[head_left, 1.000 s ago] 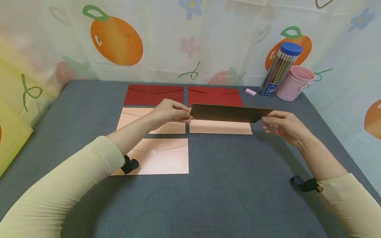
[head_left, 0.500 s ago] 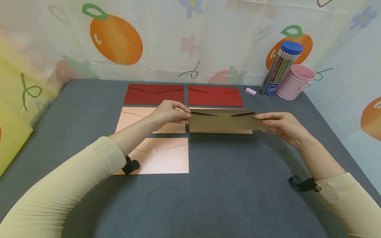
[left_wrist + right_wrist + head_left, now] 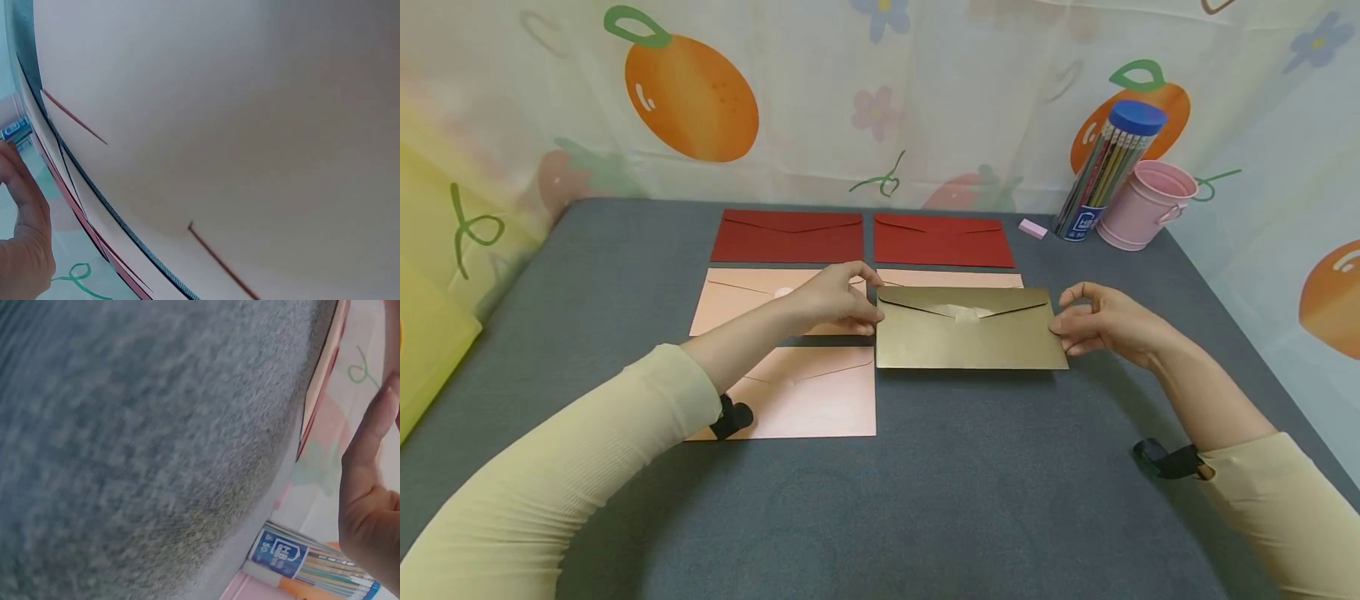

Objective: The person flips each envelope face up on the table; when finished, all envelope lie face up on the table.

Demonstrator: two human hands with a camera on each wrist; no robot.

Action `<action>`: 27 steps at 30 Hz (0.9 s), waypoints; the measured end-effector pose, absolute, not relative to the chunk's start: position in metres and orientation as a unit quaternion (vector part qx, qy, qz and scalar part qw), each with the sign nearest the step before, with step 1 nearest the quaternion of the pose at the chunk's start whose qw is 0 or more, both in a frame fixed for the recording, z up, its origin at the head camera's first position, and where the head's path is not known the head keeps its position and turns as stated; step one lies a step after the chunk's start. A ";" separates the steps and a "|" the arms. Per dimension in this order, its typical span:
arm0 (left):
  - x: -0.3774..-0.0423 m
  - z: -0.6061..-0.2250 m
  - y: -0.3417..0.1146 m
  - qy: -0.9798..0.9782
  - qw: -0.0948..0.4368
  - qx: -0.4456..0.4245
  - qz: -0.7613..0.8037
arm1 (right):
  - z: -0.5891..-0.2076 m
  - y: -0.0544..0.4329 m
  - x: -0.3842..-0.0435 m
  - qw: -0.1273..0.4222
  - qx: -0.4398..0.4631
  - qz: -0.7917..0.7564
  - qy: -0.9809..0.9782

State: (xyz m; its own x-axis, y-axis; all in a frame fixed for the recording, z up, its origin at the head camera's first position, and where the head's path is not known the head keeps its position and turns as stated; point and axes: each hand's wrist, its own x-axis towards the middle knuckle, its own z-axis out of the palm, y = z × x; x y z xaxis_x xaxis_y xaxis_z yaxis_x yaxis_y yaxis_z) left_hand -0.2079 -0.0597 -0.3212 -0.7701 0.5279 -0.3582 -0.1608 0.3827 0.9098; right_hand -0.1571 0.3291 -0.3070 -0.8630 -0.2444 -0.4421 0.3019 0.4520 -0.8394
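Observation:
A gold envelope [image 3: 970, 343], flap side up, is tilted in the head view over the right-hand peach envelope [image 3: 951, 277], whose back strip alone shows. My left hand [image 3: 835, 302] holds its left edge, and my right hand [image 3: 1108, 323] pinches the right edge between thumb and fingers. Beneath my left wrist and forearm lie a second peach envelope [image 3: 737, 304] and a larger pale pink envelope [image 3: 820, 400], both partly covered. In the wrist views, part of my left hand [image 3: 25, 231] and of my right hand [image 3: 369, 494] shows; their grip on the envelope does not.
Two red envelopes, left [image 3: 786, 237] and right [image 3: 942, 242], lie along the back of the grey tabletop [image 3: 880, 517]. A pink eraser-like block [image 3: 1032, 228], a tub of pencils [image 3: 1105, 175] and a pink bucket [image 3: 1142, 208] stand at the back right, before a printed curtain [image 3: 820, 100].
The gold envelope has tipped from nearly edge-on to flap side up and come lower and nearer. Both hands have moved slightly down with it, fingers shifting along its edges.

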 end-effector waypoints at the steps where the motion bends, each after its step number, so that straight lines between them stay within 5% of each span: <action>1: -0.207 -0.322 -0.059 0.771 0.321 0.124 0.536 | -0.307 0.330 -0.157 0.272 0.018 -0.519 0.810; 14: -0.188 -0.334 -0.044 0.855 0.273 0.232 0.374 | -0.312 0.339 -0.152 0.392 -0.040 -0.475 0.787; 27: -0.182 -0.335 -0.039 0.882 0.235 0.275 0.301 | -0.318 0.331 -0.149 0.404 -0.022 -0.416 0.815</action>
